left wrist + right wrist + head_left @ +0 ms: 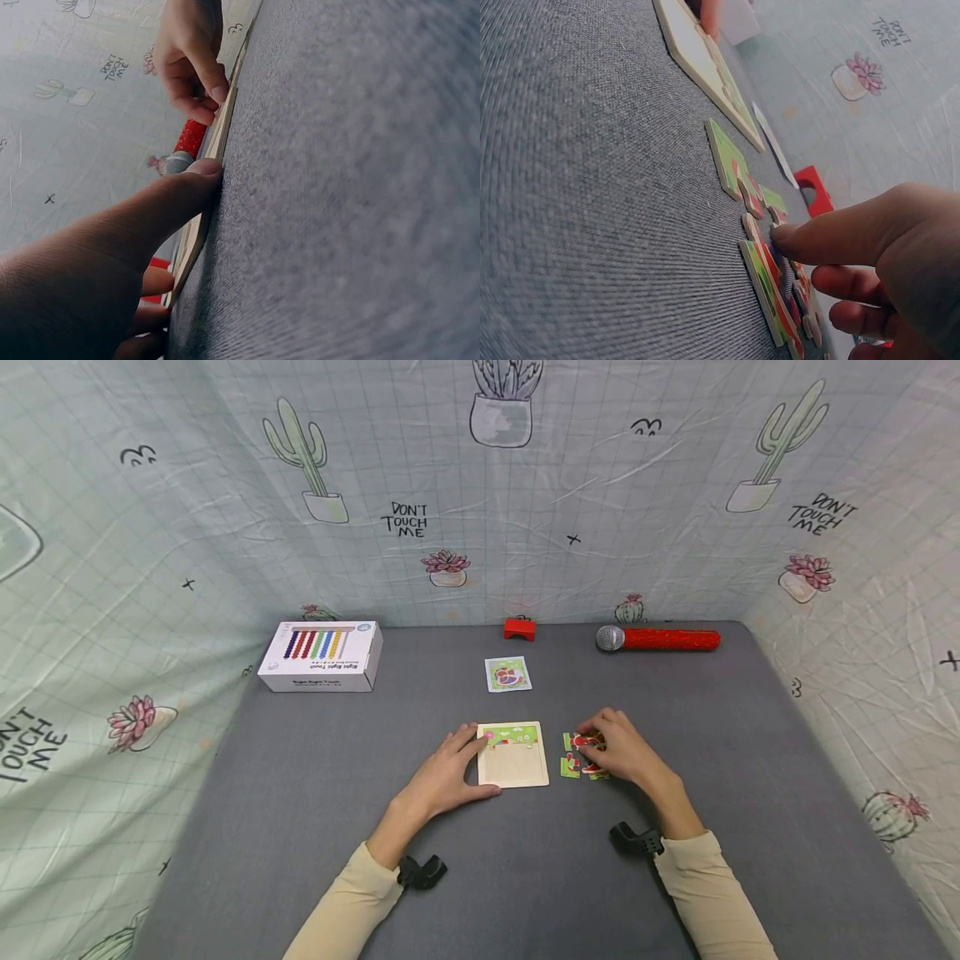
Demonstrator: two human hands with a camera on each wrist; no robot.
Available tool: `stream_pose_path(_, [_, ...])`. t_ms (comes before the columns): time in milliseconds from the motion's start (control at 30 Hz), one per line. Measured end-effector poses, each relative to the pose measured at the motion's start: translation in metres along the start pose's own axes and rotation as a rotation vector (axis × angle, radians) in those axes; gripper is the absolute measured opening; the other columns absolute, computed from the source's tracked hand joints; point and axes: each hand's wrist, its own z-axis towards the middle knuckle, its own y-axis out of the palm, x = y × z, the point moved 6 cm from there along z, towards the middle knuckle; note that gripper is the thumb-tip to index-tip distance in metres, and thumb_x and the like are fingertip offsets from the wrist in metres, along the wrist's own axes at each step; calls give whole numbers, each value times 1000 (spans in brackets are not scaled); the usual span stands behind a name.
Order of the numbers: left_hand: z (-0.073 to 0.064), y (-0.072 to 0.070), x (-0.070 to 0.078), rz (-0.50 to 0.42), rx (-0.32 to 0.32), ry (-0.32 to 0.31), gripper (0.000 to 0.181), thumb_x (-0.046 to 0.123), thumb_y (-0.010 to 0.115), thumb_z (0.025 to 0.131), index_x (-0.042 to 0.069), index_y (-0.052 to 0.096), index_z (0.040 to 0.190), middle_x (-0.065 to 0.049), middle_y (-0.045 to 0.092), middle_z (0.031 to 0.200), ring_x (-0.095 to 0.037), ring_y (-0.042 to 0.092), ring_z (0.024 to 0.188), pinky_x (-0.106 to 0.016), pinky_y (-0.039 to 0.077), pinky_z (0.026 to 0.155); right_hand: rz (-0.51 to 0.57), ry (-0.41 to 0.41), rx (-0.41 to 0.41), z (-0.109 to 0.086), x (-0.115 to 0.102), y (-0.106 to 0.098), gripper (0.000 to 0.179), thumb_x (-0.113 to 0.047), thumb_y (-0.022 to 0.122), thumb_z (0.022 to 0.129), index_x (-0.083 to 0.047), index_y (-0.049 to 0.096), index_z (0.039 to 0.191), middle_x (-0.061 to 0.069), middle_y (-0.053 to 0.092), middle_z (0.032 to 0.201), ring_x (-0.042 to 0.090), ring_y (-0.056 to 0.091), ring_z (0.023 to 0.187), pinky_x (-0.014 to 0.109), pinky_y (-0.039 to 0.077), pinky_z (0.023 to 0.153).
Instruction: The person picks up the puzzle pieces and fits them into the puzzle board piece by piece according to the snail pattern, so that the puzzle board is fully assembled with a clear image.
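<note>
A square wooden puzzle board lies on the table, with a green picture strip along its top. My left hand holds the board at its left side, thumb at the near edge and fingers at the far left corner. To the right of the board, several green and red puzzle pieces lie close together. Over them, my right hand pinches one puzzle piece between thumb and index finger. In the right wrist view the thumb hides part of that piece, and the other fingers are curled.
Behind the board lie a small picture card and a red arch block. A white box stands at the back left. A red microphone lies at the back right. Printed fabric hangs behind the grey table.
</note>
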Motion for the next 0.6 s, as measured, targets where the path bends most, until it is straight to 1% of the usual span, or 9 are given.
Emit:
stream_pose_path(100, [0,0,-1,-1,-7,-5,90,57,79,79,10,49,149,-15,40,159,-33,35,150,-46,29,125,7,9,7,1,1,0,25,-18,74,89,-4,68,109,14,61,110,31,52,107,50,47,92])
stream_pose_path(200, [0,0,-1,-6,-10,-9,89,57,79,79,10,49,149,-15,40,159,-32,34,150,-46,29,125,20,13,21,2,0,-1,23,-17,76,88,-4,66,105,13,63,105,29,55,101,48,48,88])
stream_pose_path(300, [0,0,-1,-9,-10,-8,89,57,78,80,10,49,149,-15,39,159,-32,34,151,-46,29,125,39,11,32,3,-2,-3,21,-15,76,88,-5,65,102,9,64,96,24,56,90,42,49,80])
stream_pose_path(433, [-1,-1,0,-13,-7,-4,88,56,78,80,10,49,149,-15,39,159,-32,34,151,-47,29,125,58,15,34,3,-2,-4,17,-14,75,90,-7,64,101,4,64,87,17,53,79,32,45,70])
stream_pose_path(500, [-1,-1,0,-13,-5,-1,88,56,78,80,10,49,149,-16,39,159,-32,34,150,-47,29,125,65,18,32,2,-1,-5,15,-13,73,91,-8,64,102,3,64,86,15,52,78,30,43,69])
stream_pose_path(600, [-1,-1,0,-9,-8,-1,88,56,78,80,11,49,149,-16,39,159,-32,34,150,-47,29,125,74,21,29,1,-1,-5,13,-10,71,93,-8,65,104,3,65,88,15,52,79,31,44,70])
